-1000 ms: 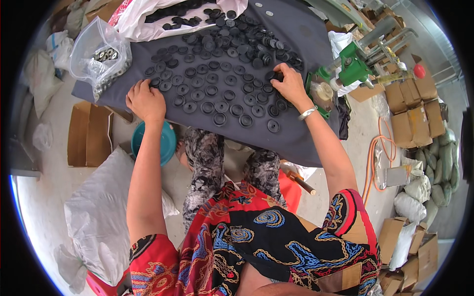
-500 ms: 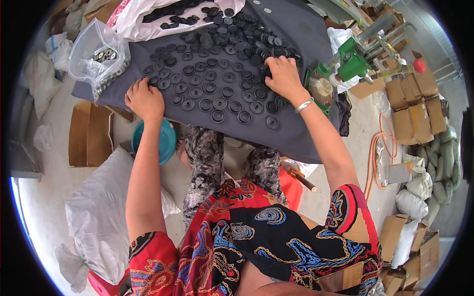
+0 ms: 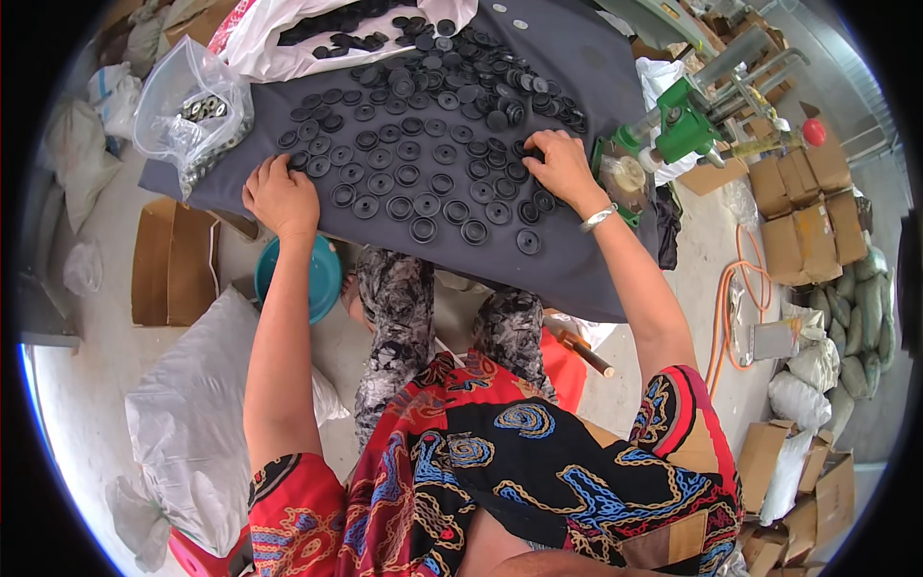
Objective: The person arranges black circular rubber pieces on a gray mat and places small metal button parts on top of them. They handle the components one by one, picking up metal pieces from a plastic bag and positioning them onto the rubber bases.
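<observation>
Many round black discs with raised rims [image 3: 407,175] lie on a dark grey cloth-covered table [image 3: 586,279], spread singly in front and heaped farther back [image 3: 471,77]. My left hand [image 3: 282,197] rests at the table's near left edge, fingers loosely bent on the cloth beside the leftmost discs; I see nothing held in it. At the right of the spread, my right hand [image 3: 565,171], with a silver bangle at the wrist, has thumb and forefinger around a dark piece that looks like one black disc [image 3: 528,152]. The fingers partly cover it.
A clear bag of small metal rings [image 3: 197,115] sits at the table's left, a white sack of black parts [image 3: 269,48] at the back. A green hand press with a red knob [image 3: 683,120] stands at the right. Below are a teal basin [image 3: 312,279] and cardboard boxes [image 3: 173,260].
My right hand has drawn back slightly toward me and to the right, off the edge of the heap, uncovering discs there. My left hand stays at the table edge.
</observation>
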`<state>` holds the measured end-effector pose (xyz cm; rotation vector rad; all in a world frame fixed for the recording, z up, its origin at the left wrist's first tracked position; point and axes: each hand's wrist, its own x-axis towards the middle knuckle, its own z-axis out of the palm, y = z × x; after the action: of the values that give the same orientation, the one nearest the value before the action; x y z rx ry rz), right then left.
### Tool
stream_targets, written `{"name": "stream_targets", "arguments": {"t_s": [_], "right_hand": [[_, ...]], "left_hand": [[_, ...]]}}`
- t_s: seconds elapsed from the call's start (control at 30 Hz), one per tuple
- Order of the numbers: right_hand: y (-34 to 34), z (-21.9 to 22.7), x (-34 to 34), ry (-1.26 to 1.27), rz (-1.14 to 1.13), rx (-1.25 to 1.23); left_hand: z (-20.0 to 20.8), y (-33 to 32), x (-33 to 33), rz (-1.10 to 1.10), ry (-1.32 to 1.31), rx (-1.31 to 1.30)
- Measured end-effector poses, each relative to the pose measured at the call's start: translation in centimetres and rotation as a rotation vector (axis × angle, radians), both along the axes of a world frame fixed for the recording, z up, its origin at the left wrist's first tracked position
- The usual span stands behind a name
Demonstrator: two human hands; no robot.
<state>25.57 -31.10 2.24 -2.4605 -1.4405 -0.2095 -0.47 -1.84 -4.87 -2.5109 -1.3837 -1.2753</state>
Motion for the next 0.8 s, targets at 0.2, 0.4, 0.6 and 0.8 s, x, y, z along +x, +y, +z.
{"name": "stream_targets", "arguments": {"t_s": [0.2, 0.4, 0.6, 0.8], "right_hand": [[1.4, 0.0, -1.4, -0.132, 0.231, 0.124], [1.6, -1.1, -0.8, -0.246, 0.137, 0.034], [2.1, -0.7, -1.5, -0.159, 0.131, 0.122], [0.2, -1.3, -0.4, -0.139, 0.166, 0.109]], "left_hand": [[0.0, 0.1, -0.1, 0.008, 0.011, 0.012], [0.3, 0.0, 0.0, 0.001, 0.006, -0.021], [0.1, 0.1, -0.1, 0.006, 0.006, -0.011], [0.1, 0.0, 0.1, -0.010, -0.009, -0.008]]}}
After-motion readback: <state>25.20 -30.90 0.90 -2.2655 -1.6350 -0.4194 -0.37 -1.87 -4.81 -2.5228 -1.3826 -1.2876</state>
